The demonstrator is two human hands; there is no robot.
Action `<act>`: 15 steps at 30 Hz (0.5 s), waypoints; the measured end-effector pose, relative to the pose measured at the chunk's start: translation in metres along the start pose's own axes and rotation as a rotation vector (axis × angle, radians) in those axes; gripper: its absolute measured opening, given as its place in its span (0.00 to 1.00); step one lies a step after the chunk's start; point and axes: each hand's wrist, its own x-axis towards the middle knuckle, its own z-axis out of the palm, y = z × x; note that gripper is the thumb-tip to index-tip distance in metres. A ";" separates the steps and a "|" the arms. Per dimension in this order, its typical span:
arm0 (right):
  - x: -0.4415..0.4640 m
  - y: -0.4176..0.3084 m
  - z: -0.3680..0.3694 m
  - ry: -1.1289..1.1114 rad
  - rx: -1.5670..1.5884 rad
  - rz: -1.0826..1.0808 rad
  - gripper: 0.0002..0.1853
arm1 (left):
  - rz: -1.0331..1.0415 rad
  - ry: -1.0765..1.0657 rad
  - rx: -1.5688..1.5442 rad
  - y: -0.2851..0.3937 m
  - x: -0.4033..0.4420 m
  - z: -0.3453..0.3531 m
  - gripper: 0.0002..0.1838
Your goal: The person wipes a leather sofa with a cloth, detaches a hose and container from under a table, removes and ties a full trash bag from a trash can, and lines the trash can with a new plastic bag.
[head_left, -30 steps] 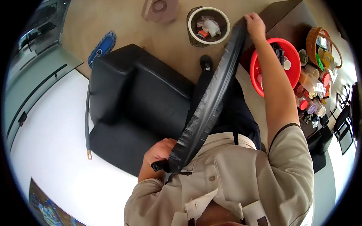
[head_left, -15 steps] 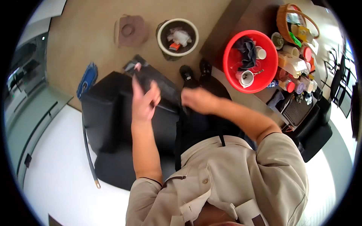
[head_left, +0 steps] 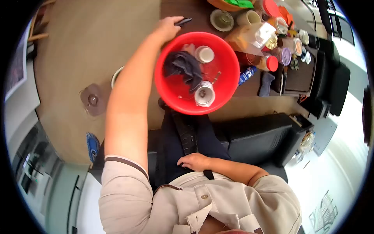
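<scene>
My left hand [head_left: 168, 29] reaches forward to the table edge, its fingers closed on a small dark elongated object [head_left: 184, 22] whose kind I cannot make out. Just beyond that forearm stands a red basin [head_left: 230, 50] holding a dark cloth [head_left: 183, 68], a white cup [head_left: 205, 54] and another cup [head_left: 205, 93] lower down. My right hand [head_left: 194, 161] rests in my lap with curled fingers, over the near end of a folded black plastic bag [head_left: 186, 130] that lies along my thighs.
The dark table [head_left: 183, 7] carries jars, a green-grey lidded cup [head_left: 222, 20], a blue tube [head_left: 247, 75] and a dark cloth piece [head_left: 266, 84]. A black sofa [head_left: 257, 132] is behind my legs. On the floor lie a brownish lid [head_left: 92, 100] and a blue mop head [head_left: 92, 146].
My left hand has left the black plastic bag and stretched forward to the table edge. The right hand has drawn back to my lap. The view has swung toward the table.
</scene>
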 end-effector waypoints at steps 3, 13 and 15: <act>0.003 0.018 0.005 0.129 0.125 -0.074 0.08 | 0.038 -0.136 0.016 0.008 0.044 0.021 0.25; 0.031 0.026 -0.014 0.203 0.244 -0.116 0.10 | -0.086 0.226 -0.346 -0.103 -0.049 -0.011 0.21; 0.055 0.029 -0.016 0.294 0.203 -0.101 0.11 | -0.371 0.450 -0.290 -0.158 -0.135 -0.017 0.18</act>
